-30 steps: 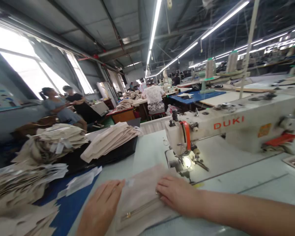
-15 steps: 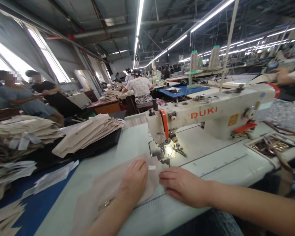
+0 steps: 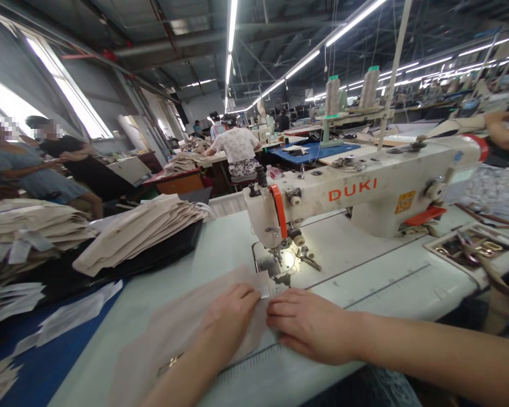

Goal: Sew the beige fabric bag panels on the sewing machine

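A beige fabric piece (image 3: 176, 319) lies on the pale sewing table, in front of the machine's needle area. My left hand (image 3: 233, 316) rests on it, closed, with thumb and fingertips pinched at a small white label (image 3: 264, 291) near the fabric's right end. My right hand (image 3: 309, 325) is at the right edge of the fabric, fingers together and curled over that edge; its thumb is partly hidden. A small gold metal fitting (image 3: 169, 363) shows on the fabric beside my left forearm. The sewing machine (image 3: 277, 220) stands just beyond both hands, its lamp lighting the needle plate (image 3: 287, 259).
To the left are stacked beige fabric pieces (image 3: 139, 232) and white strips (image 3: 78, 316) on blue cloth. A tray (image 3: 470, 271) of metal fittings is sunk in the table at right. Thread cones (image 3: 333, 96) stand behind the machine. Other people (image 3: 237, 144) are farther off.
My right hand has moved slightly left, onto the fabric's edge and closer to my left hand. The left fingertips have come against the white label. The camera view has shifted slightly.
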A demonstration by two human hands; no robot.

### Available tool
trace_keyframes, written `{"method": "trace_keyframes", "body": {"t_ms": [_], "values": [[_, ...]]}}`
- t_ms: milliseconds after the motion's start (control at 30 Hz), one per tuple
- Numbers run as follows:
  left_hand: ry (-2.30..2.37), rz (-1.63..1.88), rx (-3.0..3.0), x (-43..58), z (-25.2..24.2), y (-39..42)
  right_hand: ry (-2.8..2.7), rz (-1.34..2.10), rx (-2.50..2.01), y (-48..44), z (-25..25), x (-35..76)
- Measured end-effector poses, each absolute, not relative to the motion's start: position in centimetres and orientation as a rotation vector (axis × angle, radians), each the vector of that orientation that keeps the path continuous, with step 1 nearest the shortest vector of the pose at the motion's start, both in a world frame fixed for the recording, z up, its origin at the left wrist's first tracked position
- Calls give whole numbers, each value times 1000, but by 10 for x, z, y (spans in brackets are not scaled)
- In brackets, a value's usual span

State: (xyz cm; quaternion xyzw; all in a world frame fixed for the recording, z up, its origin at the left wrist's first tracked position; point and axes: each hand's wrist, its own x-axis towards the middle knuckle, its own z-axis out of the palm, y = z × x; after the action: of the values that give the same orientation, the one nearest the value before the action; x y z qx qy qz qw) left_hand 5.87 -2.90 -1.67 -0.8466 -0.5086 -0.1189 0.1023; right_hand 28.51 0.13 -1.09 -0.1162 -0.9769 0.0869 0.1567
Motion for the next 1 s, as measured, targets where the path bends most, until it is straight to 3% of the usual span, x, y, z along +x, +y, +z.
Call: {"method": "trace_keyframes", "body": {"t_ms": [700,1000], "values": [[-1257,-525,-2448,73,-23,-9,-2744,205,-363,16,-21,285],[-1282,-392,-2481,74,-26,-10,-2723,260,-372,16,-24,284]]}}
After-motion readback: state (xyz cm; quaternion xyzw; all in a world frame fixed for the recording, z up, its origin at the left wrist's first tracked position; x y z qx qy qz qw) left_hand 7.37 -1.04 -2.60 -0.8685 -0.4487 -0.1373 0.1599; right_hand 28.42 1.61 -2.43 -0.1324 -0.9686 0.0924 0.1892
